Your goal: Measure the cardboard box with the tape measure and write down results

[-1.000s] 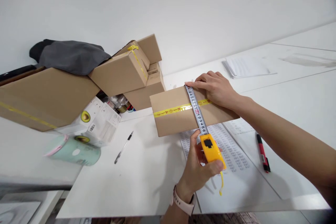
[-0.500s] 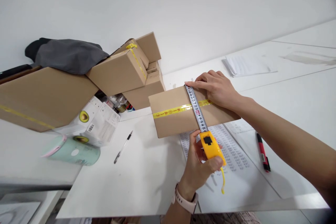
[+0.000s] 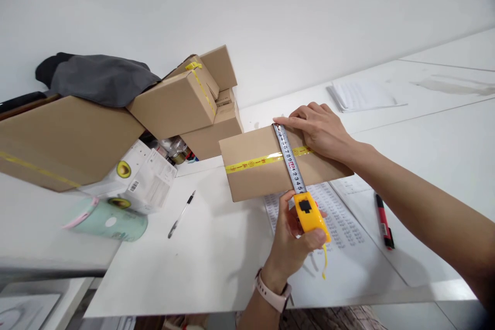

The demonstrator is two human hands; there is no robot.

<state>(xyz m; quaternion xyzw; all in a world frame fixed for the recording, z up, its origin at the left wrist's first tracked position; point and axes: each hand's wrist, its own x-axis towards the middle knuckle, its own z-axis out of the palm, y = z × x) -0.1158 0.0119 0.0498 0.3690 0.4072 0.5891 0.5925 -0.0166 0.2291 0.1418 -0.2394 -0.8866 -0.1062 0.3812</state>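
My left hand [image 3: 290,240] is closed around a yellow tape measure [image 3: 312,219], its thumb along the case. The metal blade [image 3: 289,160] is pulled out and lies across the top of a cardboard box [image 3: 251,185], crossing the yellow printed packing tape [image 3: 247,165]. At the box's far edge, my right hand [image 3: 323,129] pins the blade's end with a stretched index finger. Its other fingers bend over that edge and rest on the box; their tips are partly hidden. A yellow wrist strap [image 3: 325,263] dangles from the case.
Printed sheets [image 3: 348,229] lie under the box, with a red-and-black marker [image 3: 384,221] to their right. A pen [image 3: 181,214], a mint tumbler [image 3: 112,220] and a white avocado-print box [image 3: 145,180] are on the left. Larger cartons [image 3: 174,105] stand behind; papers [image 3: 359,95] lie at the back.
Hands, tape measure and box hold nearly the same pose. The dangling strap has swung slightly left, and the view has shifted very little.
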